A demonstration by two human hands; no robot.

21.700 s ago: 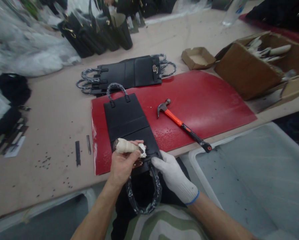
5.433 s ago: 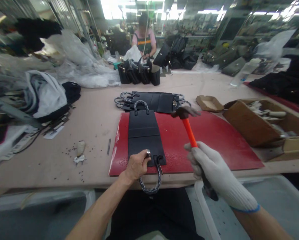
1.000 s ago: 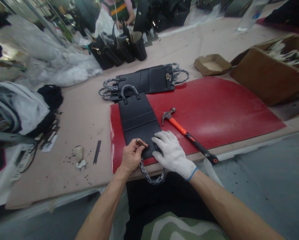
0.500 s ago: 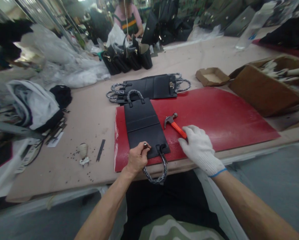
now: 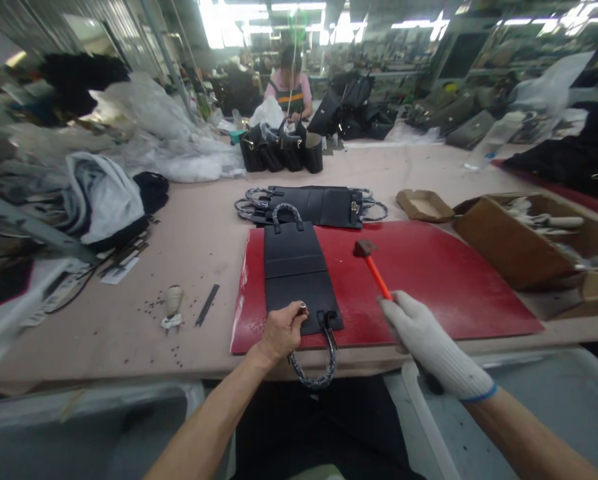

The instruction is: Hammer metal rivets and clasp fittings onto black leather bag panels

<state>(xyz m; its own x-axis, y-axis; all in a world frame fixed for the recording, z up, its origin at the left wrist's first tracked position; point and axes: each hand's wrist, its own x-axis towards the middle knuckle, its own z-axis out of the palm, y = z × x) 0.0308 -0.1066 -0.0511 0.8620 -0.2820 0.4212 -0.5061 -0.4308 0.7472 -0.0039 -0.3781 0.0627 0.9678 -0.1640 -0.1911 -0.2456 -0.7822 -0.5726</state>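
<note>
Pinching a small metal punch point(image 5: 303, 308) upright in my bare left grip point(image 5: 280, 331), I set its tip on the near end of the flat black bag panel point(image 5: 297, 273). My gloved right grip point(image 5: 419, 331) is clamped round the orange-handled hammer point(image 5: 373, 269), its head raised just right of the panel. That panel lies on the red mat point(image 5: 429, 280), its near handle point(image 5: 315, 363) hanging over the desk point(image 5: 193, 247) edge. Beyond the panel lies a stack of black panels point(image 5: 319, 203).
</note>
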